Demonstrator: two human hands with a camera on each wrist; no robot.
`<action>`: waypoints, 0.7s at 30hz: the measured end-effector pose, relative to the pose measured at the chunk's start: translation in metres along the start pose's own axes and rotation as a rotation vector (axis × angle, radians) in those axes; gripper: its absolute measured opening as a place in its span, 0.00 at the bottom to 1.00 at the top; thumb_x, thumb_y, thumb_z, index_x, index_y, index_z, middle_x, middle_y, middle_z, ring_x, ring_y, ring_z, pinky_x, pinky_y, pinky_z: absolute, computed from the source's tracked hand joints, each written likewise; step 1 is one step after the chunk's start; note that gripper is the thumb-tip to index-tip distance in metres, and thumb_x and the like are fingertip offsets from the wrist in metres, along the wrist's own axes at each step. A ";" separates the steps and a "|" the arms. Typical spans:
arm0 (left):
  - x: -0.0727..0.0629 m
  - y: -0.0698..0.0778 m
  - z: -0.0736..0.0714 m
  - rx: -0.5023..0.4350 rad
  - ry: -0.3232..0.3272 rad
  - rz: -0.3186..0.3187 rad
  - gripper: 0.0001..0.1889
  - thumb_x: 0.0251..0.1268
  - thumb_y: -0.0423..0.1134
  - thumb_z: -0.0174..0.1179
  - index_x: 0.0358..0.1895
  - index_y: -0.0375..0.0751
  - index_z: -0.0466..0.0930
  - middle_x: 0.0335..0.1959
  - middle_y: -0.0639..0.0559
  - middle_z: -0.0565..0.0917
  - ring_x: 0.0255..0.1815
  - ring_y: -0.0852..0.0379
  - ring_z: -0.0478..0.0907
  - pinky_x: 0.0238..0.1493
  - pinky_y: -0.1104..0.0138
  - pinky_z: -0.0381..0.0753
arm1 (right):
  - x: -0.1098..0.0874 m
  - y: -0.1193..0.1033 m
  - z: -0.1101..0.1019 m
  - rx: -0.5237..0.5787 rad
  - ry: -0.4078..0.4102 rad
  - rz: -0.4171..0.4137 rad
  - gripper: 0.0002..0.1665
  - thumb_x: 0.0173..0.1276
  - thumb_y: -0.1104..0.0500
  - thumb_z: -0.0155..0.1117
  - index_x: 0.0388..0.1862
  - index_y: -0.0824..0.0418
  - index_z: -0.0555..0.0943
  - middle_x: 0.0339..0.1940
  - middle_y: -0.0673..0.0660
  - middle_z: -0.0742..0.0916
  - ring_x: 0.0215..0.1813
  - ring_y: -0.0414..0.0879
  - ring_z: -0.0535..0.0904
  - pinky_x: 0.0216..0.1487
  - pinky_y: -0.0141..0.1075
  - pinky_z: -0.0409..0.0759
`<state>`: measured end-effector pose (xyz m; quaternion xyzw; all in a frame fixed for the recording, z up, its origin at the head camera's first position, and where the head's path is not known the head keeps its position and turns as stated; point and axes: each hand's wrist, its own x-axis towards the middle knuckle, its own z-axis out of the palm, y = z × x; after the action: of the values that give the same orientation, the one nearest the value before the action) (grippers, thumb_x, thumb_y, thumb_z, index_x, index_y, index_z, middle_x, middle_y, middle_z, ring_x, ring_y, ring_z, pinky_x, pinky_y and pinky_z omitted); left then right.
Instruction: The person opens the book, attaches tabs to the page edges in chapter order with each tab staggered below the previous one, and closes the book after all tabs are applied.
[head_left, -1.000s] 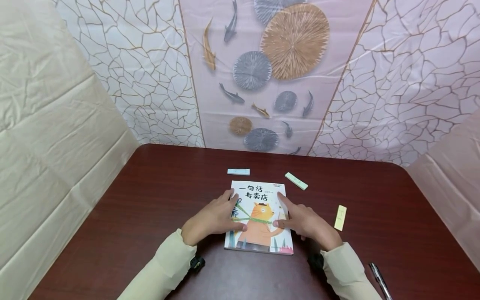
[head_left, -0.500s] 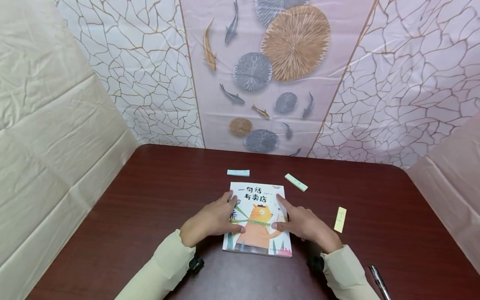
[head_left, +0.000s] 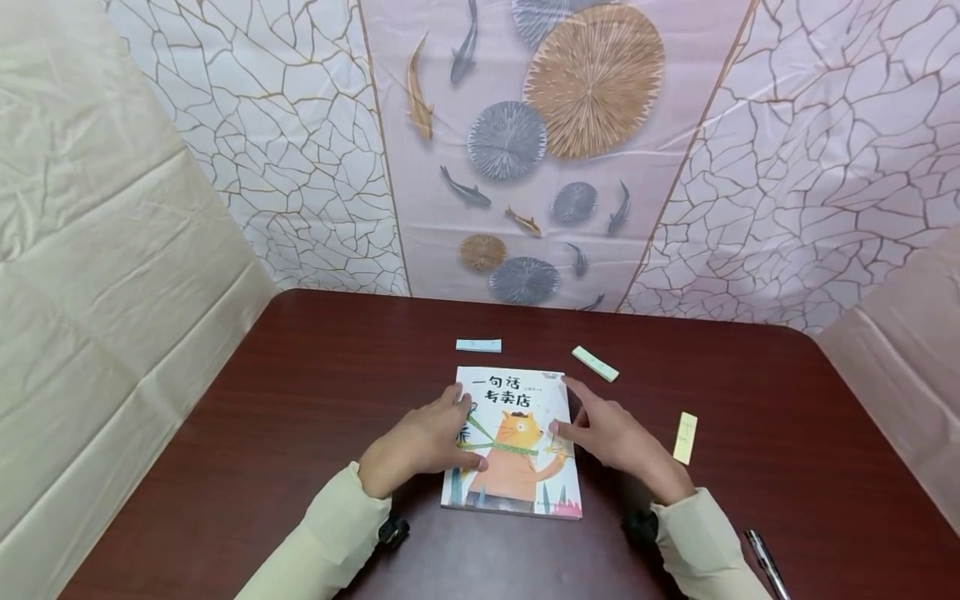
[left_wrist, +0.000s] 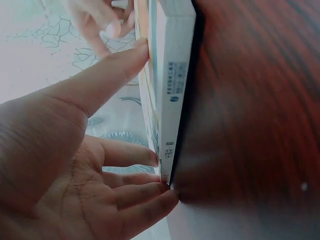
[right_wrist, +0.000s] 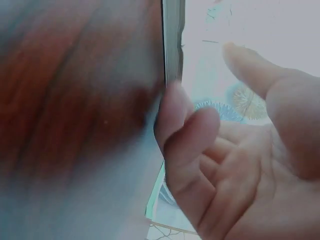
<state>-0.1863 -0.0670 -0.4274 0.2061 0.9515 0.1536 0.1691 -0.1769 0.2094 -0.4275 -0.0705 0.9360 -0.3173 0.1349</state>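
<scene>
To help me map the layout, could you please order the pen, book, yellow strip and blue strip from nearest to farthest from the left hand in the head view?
1. Book, touching the left hand.
2. Blue strip, beyond the book.
3. Yellow strip, to the right.
4. Pen, at the lower right.

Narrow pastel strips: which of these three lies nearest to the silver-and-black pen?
The yellow rectangular strip; the light blue strip and light green strip lie farther away from the pen.

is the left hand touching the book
Touching. The left wrist view shows the left hand with its thumb tip on the front of the book and fingers against its edge.
</scene>
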 end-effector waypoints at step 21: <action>0.004 0.003 -0.002 0.052 -0.014 -0.025 0.53 0.59 0.64 0.75 0.80 0.35 0.65 0.83 0.38 0.58 0.73 0.43 0.75 0.65 0.42 0.78 | 0.116 -0.060 -0.006 -0.055 0.079 -0.282 0.26 0.76 0.64 0.68 0.70 0.69 0.78 0.62 0.68 0.82 0.62 0.61 0.79 0.60 0.52 0.80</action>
<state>-0.1896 -0.0630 -0.4257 0.1995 0.9565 0.1255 0.1721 -0.2863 0.1403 -0.4106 -0.1923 0.9298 -0.3099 0.0503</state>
